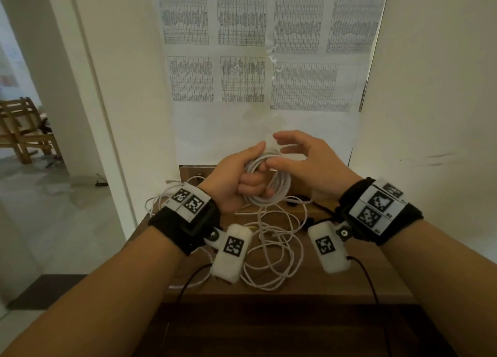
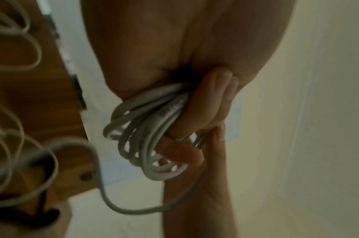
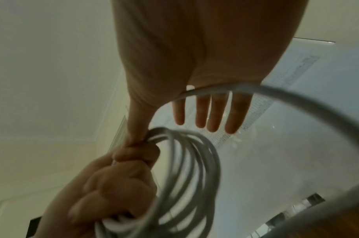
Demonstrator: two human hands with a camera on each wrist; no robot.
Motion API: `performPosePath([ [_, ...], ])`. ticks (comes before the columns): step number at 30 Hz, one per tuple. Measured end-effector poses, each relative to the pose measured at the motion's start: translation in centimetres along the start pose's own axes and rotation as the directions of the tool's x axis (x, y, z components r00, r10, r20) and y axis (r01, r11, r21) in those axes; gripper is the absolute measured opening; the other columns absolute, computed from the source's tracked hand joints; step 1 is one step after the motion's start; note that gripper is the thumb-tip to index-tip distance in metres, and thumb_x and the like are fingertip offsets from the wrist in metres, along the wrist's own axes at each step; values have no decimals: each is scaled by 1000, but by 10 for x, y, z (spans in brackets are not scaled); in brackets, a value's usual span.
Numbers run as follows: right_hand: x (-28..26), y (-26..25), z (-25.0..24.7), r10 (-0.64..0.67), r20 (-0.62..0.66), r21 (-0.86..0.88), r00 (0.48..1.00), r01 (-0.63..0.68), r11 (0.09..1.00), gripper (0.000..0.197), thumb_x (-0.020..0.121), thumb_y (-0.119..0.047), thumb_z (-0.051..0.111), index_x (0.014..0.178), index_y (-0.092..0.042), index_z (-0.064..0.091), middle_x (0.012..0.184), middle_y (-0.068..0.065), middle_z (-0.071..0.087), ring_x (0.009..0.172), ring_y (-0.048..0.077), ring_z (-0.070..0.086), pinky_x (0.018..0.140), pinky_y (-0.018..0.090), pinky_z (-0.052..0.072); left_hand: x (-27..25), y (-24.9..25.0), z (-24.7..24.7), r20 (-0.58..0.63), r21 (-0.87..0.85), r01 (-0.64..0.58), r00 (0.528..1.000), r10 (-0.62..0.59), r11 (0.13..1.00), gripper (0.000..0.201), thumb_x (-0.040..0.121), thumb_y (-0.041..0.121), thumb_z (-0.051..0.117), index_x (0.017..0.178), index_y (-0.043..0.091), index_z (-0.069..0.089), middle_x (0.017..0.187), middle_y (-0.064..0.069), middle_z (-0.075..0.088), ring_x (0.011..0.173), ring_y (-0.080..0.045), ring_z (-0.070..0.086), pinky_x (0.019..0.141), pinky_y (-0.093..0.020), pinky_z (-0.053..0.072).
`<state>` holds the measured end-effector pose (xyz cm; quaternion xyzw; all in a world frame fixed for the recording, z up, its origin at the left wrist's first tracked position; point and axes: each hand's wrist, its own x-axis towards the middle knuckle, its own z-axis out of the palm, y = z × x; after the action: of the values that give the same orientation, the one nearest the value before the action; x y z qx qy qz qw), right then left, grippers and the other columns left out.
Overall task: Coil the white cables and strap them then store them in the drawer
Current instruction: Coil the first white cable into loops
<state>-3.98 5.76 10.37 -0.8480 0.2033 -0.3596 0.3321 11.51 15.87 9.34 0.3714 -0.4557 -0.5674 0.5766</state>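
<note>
Several loops of the coil [image 1: 271, 187] sit gripped in the left hand [image 1: 236, 182], right hand [image 1: 304, 157] fingers spread with its thumb against the bundle, while loose cable [image 1: 271, 252] still sprawls on the table [image 1: 322, 281], so strapping and drawer look pending.

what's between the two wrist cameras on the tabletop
Loose white cable lies tangled on the wooden tabletop there, below the coil gripped by the left hand. The head view shows it.

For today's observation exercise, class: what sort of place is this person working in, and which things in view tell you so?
Probably an indoor office or home corner, not a workshop. Printed tables on paper sheets are taped to the wall above a small wooden desk, and a wooden chair stands on the tiled floor through the doorway.
</note>
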Motion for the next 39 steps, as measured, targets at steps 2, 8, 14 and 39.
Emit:
performPosePath([
  [2, -1, 4, 6, 71, 136, 260, 988, -105, 960, 64, 77, -50, 79, 130, -18, 61, 118, 1, 72, 109, 15, 68, 97, 35, 54, -2, 4, 2, 77, -176, 19, 997, -6, 984, 49, 100, 47, 35, 66, 12, 45, 34, 9, 28, 27, -6, 25, 58, -23, 45],
  [8, -4, 1, 10, 136, 269, 699, 954, -290, 653, 31, 86, -9, 65, 115, -2, 57, 66, 9, 52, 55, 17, 64, 60, 28, 59, -2, 6, 8, 30, -207, -1, 1000, 8, 978, 45, 96, 50, 41, 73, 12, 48, 35, 9, 28, 29, -5, 27, 57, -22, 46],
  [14, -3, -2, 14, 77, 288, 788, 955, -282, 548, 14, 96, -20, 60, 86, -12, 56, 48, -6, 32, 41, 9, 33, 57, 30, 40, 2, 2, 7, -108, -87, -46, 994, 36, 995, 46, 96, 54, 44, 74, 14, 51, 39, 10, 28, 33, -5, 27, 57, -23, 36],
  [39, -10, 20, 28, 247, 176, 560, 953, -303, 771, 15, 94, -10, 65, 104, -11, 55, 108, 23, 63, 110, 28, 64, 100, 42, 47, -1, 23, 17, -225, -455, -318, 945, 238, 832, 53, 101, 55, 35, 63, 19, 41, 43, 7, 24, 35, -8, 24, 59, -24, 49],
])
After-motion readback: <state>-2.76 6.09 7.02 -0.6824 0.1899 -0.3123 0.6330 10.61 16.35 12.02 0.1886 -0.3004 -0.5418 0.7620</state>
